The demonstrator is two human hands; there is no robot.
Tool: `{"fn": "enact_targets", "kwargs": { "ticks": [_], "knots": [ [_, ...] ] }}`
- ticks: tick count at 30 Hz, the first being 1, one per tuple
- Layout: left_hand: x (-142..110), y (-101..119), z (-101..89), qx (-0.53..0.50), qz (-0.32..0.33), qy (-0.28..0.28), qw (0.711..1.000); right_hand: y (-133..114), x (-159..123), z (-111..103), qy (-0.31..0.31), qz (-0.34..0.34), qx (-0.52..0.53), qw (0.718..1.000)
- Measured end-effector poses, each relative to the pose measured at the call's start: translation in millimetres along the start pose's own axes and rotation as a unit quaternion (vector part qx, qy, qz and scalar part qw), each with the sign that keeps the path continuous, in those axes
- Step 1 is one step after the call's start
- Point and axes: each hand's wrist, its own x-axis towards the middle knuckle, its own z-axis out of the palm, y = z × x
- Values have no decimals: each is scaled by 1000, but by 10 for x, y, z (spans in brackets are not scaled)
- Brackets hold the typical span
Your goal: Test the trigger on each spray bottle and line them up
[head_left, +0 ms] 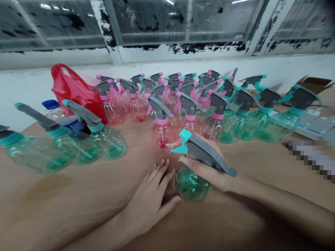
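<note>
By the right hand (221,179), a green spray bottle (193,186) was grasped near its neck at the surface (110,184); the left hand (149,197) was opened beside it. For any shift, steady support seemed needed.

over ten pink spray bottles (159,133), at least eight green ones (192,186), one blue-capped bottle (55,113), one red bag (75,91), two hands (147,198).

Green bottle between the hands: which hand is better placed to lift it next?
Probably the right hand: its fingers are around the green bottle, just under the gray spray head. The left hand lies open beside the bottle's base, gripping nothing.
</note>
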Motion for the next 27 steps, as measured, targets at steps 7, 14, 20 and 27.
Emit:
{"fn": "enact_targets", "kwargs": {
  "ticks": [7, 14, 20, 27],
  "knots": [
    [20, -7, -9, -4, -2, -2, 1000, -8, 2, -13, -2, 2, -12, 1000],
    [28, -7, -2, -5, 1, -2, 1000, 22, -2, 10, 2, -2, 18, 1000],
    [31, 7, -25, -9, -3, -3, 1000, 34, 1, -5, -2, -9, 5, 1000],
    [15, 19, -38, 4, -5, -13, 1000, -27, 25, -16, -5, -15, -16, 1000]
  ]
}}
